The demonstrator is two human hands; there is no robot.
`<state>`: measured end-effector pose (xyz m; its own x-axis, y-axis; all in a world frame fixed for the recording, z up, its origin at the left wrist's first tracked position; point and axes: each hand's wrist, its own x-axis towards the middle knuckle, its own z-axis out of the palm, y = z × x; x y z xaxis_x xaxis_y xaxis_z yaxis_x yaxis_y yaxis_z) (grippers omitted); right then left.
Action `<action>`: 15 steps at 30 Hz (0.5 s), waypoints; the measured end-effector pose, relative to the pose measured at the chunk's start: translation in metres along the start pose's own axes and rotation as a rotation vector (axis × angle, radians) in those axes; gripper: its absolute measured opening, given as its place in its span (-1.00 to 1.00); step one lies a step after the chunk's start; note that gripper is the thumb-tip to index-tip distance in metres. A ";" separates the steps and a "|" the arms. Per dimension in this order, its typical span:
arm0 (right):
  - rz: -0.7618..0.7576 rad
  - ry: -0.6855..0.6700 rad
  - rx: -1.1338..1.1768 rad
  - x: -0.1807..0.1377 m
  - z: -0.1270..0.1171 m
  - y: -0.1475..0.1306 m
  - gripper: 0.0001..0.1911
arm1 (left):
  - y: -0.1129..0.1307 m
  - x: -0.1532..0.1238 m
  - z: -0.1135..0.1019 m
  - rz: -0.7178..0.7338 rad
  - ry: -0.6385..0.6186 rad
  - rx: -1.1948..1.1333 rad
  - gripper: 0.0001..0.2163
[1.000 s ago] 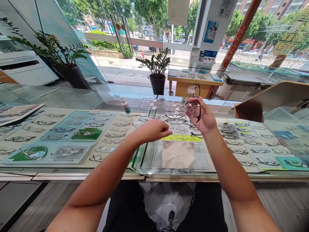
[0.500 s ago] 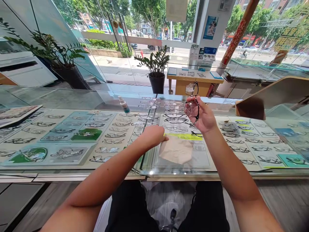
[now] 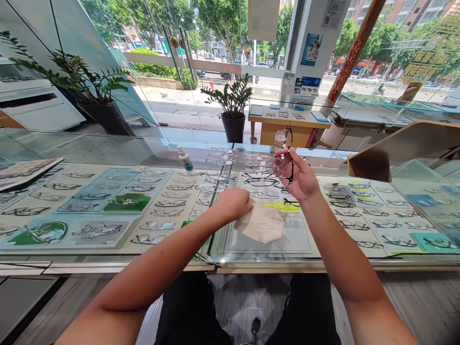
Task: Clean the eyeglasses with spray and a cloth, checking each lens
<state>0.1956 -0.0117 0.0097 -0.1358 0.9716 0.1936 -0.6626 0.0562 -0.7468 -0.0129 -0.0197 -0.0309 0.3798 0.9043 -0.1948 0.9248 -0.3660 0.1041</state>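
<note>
My right hand (image 3: 302,176) is raised above the counter and grips a pair of eyeglasses (image 3: 292,165) with dark frames. The glasses are turned on end, one lens above the other, with my fingers at the bridge. My left hand (image 3: 235,203) is closed at the upper left corner of a beige cleaning cloth (image 3: 264,224). The cloth lies on the glass counter, partly over a yellow strip (image 3: 285,206); my left fingertips are partly hidden.
Rows of eyeglasses (image 3: 170,203) fill the glass display counter (image 3: 215,261). A spray bottle (image 3: 185,159) stands on it at the back left of my hands. A brown wooden panel (image 3: 402,146) rises at the right. Beyond the counter is a potted plant (image 3: 233,127).
My left hand has moved slightly right and closed on the cloth's corner, whose upper edge has shifted. My right hand still holds the eyeglasses in nearly the same place.
</note>
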 end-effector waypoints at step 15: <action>-0.002 0.005 0.024 -0.001 0.000 -0.001 -0.83 | -0.030 0.011 -0.012 0.064 -0.237 -0.854 -0.57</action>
<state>0.1962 -0.0130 0.0105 -0.1314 0.9726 0.1918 -0.6804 0.0523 -0.7310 -0.0364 0.0038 -0.0243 0.5129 0.7835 -0.3507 0.6049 -0.0400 0.7953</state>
